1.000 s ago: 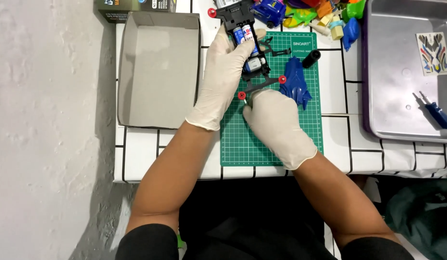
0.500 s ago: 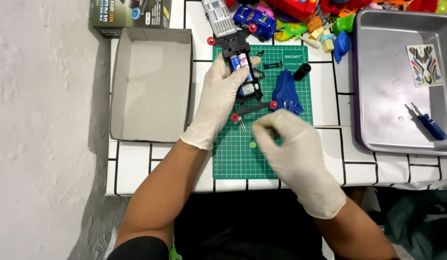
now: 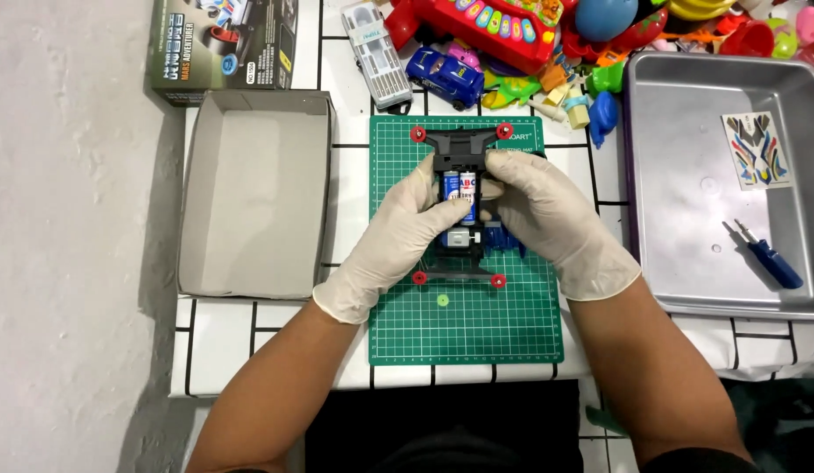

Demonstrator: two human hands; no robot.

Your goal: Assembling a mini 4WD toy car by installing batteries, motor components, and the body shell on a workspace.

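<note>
A white tiled worktop [image 3: 249, 328] carries a green cutting mat [image 3: 468, 328] at its front edge. At the mat's middle, the gloved left hand [image 3: 394, 241] and right hand [image 3: 552, 219] both clasp a black toy car chassis [image 3: 461, 206], fingers curled on its sides.

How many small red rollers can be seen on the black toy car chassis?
4: front left and front right at the far end, rear left and rear right at the near end. The hands may hide others.
</note>
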